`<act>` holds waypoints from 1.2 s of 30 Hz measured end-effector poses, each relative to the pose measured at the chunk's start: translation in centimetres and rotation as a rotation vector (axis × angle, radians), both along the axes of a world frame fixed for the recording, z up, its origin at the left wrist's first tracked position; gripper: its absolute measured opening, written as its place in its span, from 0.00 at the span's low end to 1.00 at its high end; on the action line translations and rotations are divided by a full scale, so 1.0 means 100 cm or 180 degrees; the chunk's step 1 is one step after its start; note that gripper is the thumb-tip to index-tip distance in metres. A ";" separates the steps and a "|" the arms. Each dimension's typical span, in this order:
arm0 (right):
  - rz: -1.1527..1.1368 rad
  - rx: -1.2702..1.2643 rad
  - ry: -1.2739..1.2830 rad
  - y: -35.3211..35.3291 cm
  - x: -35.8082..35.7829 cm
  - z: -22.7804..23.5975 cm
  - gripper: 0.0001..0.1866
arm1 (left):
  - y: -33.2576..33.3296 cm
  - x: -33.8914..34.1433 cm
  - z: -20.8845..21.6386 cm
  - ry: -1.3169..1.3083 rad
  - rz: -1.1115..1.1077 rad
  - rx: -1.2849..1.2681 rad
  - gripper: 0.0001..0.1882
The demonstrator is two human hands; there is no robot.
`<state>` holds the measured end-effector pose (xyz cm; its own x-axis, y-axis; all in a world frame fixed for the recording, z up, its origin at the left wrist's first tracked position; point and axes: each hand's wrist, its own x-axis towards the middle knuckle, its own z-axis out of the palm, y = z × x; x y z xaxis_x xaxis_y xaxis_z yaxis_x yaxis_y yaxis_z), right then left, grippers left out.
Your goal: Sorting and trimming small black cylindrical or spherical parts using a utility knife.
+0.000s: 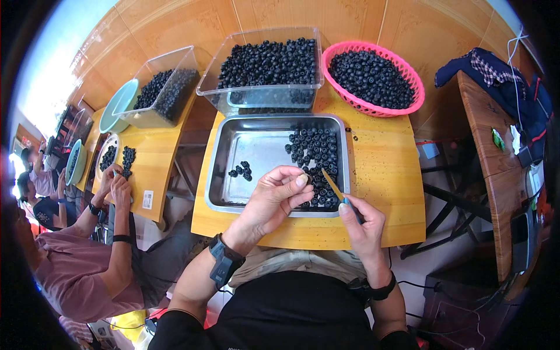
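So everything sat around the steel tray (224, 153) in the middle of the yellow table (388, 175). Way off to the tray's left, a co-worker's hands (115, 185) were busy at a little pile of dark beads on another table, with a clear bin (160, 87) of the same stuff behind. Behind the tray sat a bigger clear tub (262, 63) heaped with beads, and a pink basket (373, 79) full of them to its right. Inside the tray, a few loose beads (241, 170) lay left of centre and the main heap (314, 157) filled the right half. Over the tray's near edge, the left hand (274, 198) had fingers pinched together on something tiny, probably one bead, though I couldn't see it. The right hand (363, 221) was clamped on a thin stick (332, 184) with a blue grip, its long axis slanting up-left, tip aimed at the left fingertips and just short of them. Left hand was nearer the heap.
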<state>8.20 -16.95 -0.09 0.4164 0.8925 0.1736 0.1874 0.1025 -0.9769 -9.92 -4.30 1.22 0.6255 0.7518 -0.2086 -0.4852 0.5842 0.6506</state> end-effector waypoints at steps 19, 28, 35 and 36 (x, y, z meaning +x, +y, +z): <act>0.0188 0.0345 -0.0326 0.009 -0.011 0.009 0.18 | -0.014 0.004 0.000 -0.0288 -0.0138 -0.0227 0.09; 0.0161 0.0510 -0.0667 0.012 -0.015 0.013 0.18 | -0.021 0.007 0.001 -0.0593 -0.0127 -0.0260 0.08; 0.0170 0.0576 -0.0923 0.011 -0.014 0.016 0.18 | -0.024 0.007 0.000 -0.0658 -0.0086 -0.0358 0.08; 0.0152 0.0613 -0.0957 0.011 -0.014 0.016 0.18 | -0.025 0.008 0.000 -0.0688 -0.0088 -0.0330 0.08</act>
<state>6.80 -15.81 1.47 0.2798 0.8487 0.4488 0.4540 0.2950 -0.8407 -9.17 -6.78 1.19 0.6841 0.7153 -0.1427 -0.5896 0.6575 0.4692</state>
